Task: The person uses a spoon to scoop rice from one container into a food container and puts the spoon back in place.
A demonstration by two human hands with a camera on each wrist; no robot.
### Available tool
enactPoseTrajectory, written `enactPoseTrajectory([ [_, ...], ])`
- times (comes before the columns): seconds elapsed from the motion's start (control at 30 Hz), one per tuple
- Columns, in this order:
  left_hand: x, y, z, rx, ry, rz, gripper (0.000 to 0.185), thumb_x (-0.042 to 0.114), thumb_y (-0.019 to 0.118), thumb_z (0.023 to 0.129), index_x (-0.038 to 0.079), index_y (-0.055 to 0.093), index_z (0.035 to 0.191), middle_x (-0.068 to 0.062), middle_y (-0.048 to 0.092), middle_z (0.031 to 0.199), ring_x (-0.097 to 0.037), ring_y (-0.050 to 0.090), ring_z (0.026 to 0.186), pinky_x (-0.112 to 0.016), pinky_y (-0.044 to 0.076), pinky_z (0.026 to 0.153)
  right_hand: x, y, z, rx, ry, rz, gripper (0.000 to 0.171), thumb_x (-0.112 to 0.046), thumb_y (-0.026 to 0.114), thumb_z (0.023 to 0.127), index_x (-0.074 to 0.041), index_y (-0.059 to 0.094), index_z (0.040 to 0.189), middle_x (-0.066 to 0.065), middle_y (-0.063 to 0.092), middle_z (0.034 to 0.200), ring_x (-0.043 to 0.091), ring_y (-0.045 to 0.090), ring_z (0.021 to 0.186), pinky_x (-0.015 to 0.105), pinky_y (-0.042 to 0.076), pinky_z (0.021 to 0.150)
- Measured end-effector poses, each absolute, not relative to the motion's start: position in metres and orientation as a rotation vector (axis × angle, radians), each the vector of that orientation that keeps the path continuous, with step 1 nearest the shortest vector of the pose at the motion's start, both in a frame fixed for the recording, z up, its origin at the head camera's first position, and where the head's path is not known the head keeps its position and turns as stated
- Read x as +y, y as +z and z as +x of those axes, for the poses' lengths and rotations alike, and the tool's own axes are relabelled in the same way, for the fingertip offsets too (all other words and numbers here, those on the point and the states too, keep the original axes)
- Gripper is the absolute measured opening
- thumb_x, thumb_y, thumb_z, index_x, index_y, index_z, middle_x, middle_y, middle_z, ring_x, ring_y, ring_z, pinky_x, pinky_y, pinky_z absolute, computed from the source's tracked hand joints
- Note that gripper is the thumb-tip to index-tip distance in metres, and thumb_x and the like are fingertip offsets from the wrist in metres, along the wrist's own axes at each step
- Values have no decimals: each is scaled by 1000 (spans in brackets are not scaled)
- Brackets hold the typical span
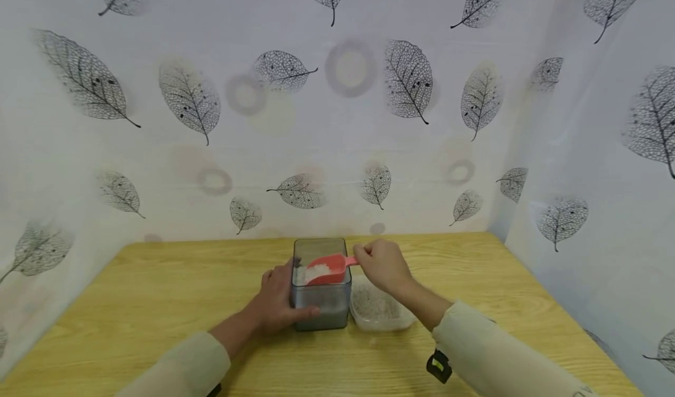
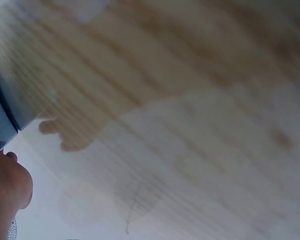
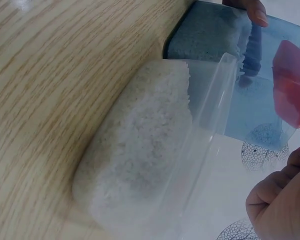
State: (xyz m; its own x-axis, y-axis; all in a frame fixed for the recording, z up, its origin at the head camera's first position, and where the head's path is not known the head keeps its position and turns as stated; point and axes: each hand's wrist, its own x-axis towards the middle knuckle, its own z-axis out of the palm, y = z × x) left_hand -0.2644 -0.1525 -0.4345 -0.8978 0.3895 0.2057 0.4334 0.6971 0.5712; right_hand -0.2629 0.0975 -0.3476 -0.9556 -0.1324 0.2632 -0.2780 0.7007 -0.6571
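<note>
My right hand [image 1: 385, 265] grips the handle of a red scoop [image 1: 338, 263], which holds white rice [image 1: 316, 271] and lies over the mouth of a tall, see-through grey-blue container [image 1: 321, 312]. In the right wrist view, the scoop [image 3: 290, 82] shows through the container's upper wall, above the rice inside [image 3: 205, 37]. My left hand [image 1: 276, 303] holds the container at its left side, thumb across the front face. The left wrist view catches only part of that hand [image 2: 7, 185] and a container corner [image 2: 2, 117].
Right beside the container, below my right forearm, sits a low clear plastic tub [image 1: 382, 325] of rice. Both stand on a wood-grain table [image 1: 184, 291]. A leaf-patterned white curtain [image 1: 337, 133] rises behind the table and along its sides.
</note>
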Motion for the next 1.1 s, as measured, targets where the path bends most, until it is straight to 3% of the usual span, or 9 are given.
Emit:
enactPoseTrajectory([
  [0.37,-152,-436,-268,-2803,-952,-709,115,69,72,73,10,19,156,-9,48,143,-31,41,132,-55,20,111,109,-337,-269,-2582,1182,253,54,-25,53,96,-18,35,46,-10,24,43,10,22,45,25,21,47],
  [0.63,-153,-436,-267,-2800,-941,-719,115,67,72,74,4,20,156,-11,50,140,-32,43,129,-55,21,107,129,-328,-268,-2596,1157,136,56,-32,54,98,-17,38,46,-7,29,45,12,26,45,27,24,48],
  [1.1,-154,-435,-264,-2786,-928,-733,116,67,71,74,3,19,156,-15,48,140,-34,43,128,-55,19,108,181,-341,-265,-2647,1093,68,55,-32,51,100,-16,35,50,-7,29,46,11,26,45,25,25,47],
])
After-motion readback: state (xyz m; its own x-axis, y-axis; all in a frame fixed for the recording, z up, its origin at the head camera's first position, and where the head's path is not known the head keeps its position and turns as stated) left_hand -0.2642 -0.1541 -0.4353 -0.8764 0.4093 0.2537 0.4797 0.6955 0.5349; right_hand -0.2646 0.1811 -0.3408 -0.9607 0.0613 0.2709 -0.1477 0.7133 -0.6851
